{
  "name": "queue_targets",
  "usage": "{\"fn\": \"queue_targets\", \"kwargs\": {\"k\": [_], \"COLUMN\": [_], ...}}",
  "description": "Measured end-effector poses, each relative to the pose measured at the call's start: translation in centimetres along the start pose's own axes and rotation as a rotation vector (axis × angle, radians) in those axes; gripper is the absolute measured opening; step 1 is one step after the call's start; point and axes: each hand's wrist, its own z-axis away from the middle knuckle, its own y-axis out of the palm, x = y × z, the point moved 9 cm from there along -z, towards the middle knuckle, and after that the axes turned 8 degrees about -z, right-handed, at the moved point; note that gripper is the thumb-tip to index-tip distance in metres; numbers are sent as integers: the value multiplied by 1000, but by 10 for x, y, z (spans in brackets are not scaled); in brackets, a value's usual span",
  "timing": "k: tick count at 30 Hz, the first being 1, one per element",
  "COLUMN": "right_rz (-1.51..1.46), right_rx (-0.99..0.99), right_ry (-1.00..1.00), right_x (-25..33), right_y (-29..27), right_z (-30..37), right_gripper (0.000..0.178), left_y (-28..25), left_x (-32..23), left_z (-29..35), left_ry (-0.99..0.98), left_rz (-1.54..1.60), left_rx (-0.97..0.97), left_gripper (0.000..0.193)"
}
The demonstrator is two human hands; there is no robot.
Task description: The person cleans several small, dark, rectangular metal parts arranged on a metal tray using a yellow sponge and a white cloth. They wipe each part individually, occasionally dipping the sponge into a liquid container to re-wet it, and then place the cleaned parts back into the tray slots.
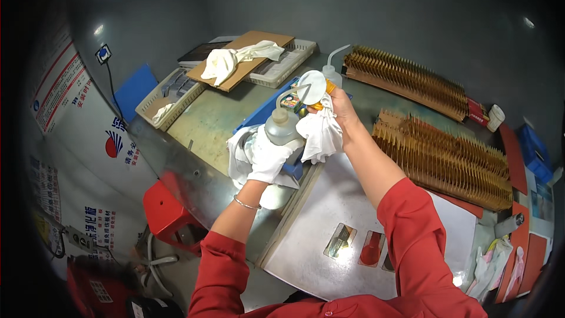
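My left hand (pixel 268 159), in a white glove, is closed around a translucent squeeze bottle (pixel 281 128) with a bent spout. The spout's tip meets a smooth, round white face (pixel 312 87) at the top of what my right hand holds. Closed on a white cloth (pixel 320 135) that hangs below it, my right hand (pixel 340 109) has orange covers on its fingers. Whether the round face is part of the cloth or a separate pad, I cannot tell. Below both hands, a blue tray (pixel 259 116) is partly hidden, with a grey-white cloth (pixel 236 152) beside my glove.
A second squeeze bottle (pixel 333 75) stands behind my right hand. Slotted brown racks (pixel 441 159) fill the right side. White baskets (pixel 176 103) and cardboard (pixel 241 53) with a cloth lie at the back left. Small rectangular plates (pixel 340 240) lie on the white board; a red stool (pixel 168 209) stands left.
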Motion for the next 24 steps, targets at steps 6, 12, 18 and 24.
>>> {"fn": "queue_targets", "kwargs": {"k": [6,12,18,24], "right_rz": [-62,44,30,79], "right_rx": [75,-68,-250,-365], "right_ry": [0,13,-18,-107], "right_x": [1,1,12,55], "right_y": [10,13,23,26], "right_z": [-2,3,26,155], "right_gripper": [20,34,25,19], "left_y": [1,2,0,34], "left_x": [5,18,11,-44], "left_z": [-2,-5,-5,20], "left_ry": [-4,20,81,-52], "left_rz": [-33,-36,-19,-501], "left_rx": [14,-1,8,257], "left_gripper": [65,64,61,70]}}
